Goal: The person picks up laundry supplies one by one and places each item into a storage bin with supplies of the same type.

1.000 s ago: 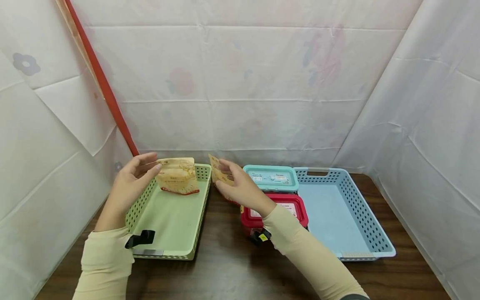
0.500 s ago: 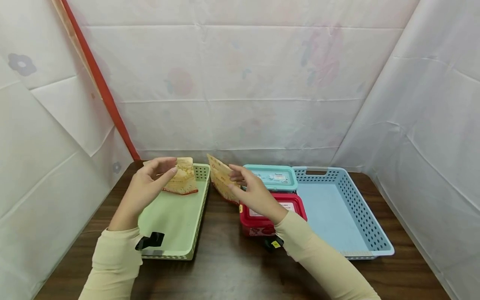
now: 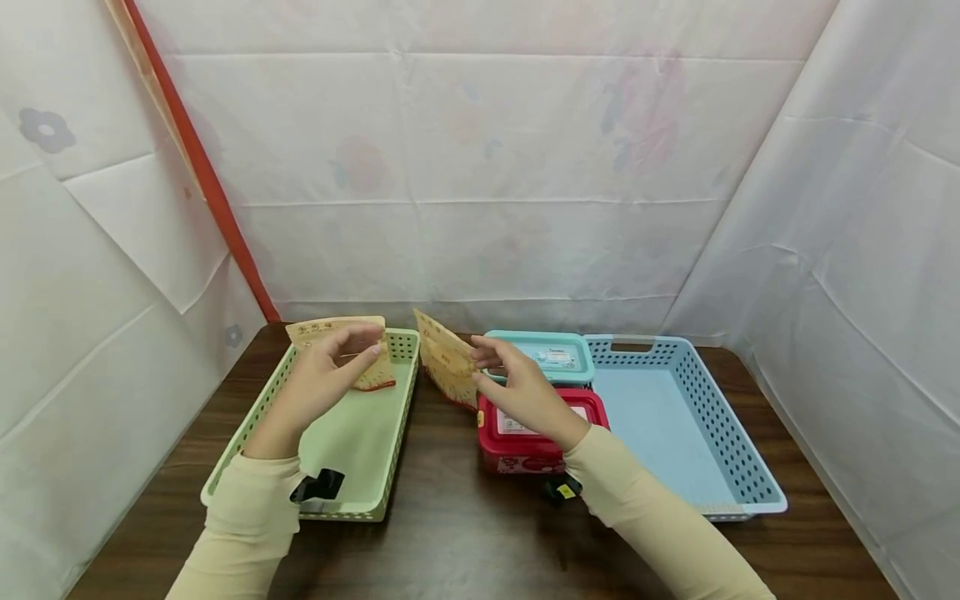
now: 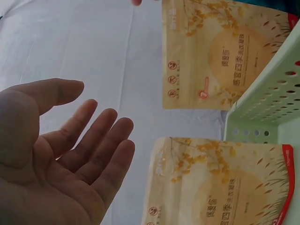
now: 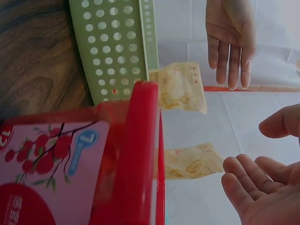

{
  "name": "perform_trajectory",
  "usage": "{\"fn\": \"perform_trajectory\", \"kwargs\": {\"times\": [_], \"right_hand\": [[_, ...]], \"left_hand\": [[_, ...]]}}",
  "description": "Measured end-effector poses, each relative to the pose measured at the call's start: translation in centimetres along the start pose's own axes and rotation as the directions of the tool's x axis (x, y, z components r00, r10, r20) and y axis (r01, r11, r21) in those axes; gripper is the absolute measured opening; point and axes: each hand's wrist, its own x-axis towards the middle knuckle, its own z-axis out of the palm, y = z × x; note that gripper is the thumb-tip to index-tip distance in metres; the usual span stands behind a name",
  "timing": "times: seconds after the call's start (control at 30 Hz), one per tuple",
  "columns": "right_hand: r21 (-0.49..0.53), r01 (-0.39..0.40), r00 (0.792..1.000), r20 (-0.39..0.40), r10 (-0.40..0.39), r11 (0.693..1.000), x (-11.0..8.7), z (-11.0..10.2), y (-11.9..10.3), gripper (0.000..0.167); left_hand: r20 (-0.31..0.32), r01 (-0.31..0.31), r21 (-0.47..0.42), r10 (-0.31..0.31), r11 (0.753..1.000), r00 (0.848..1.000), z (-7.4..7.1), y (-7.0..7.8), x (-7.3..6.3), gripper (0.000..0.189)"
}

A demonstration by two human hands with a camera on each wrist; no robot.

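One bag (image 4: 225,183) standing at far end of green bskt (image 3: 352,442), 2nd bag (image 3: 447,358) just outside it, nr teal tub (image 3: 561,354) & red tub (image 3: 517,458). L hand (image 3: 326,383) over bskt, fingers loose, gripping nothing, nr first bag, apart. R hand (image 3: 528,396) over red tub, also relaxed, holding nada, tips nr 2nd bag; contact? can't tell.

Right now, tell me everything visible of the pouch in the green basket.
The pouch looks like pale yellow plastic, printed with golden leaves and writing, round symbols near its top and a red bottom edge. It stands roughly upright at the far end of the green basket, its top above the rim. It seems to touch only the basket; the left hand is near but apart.
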Motion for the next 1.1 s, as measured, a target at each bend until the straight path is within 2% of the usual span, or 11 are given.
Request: {"fn": "perform_trajectory", "kwargs": {"times": [0.17, 0.47, 0.83, 1.1], "right_hand": [[-0.036, -0.024, 1.000, -0.006, 0.024, 0.999, -0.1, -0.4, 0.2, 0.054], [-0.080, -0.053, 0.999, -0.012, 0.052, 0.995, -0.3, -1.2, 0.9, 0.056], [-0.110, -0.071, 0.997, 0.022, 0.074, 0.991, -0.3, -1.6, 1.4, 0.055], [-0.144, -0.096, 0.993, 0.057, 0.105, 0.985, 0.4, -1.9, 1.9, 0.055]], "left_hand": [[0.054, 0.052, 0.001, -0.052, 0.999, 0.997, 0.8, 0.0, 0.3, 0.046], [0.116, 0.077, -0.067, -0.069, 0.995, 0.991, 2.2, -0.4, 1.2, 0.046], [0.140, 0.119, -0.092, -0.106, 0.989, 0.984, 2.8, -0.5, 1.9, 0.048], [0.144, 0.141, -0.066, -0.131, 0.988, 0.981, 3.7, -1.2, 2.7, 0.050]]}}
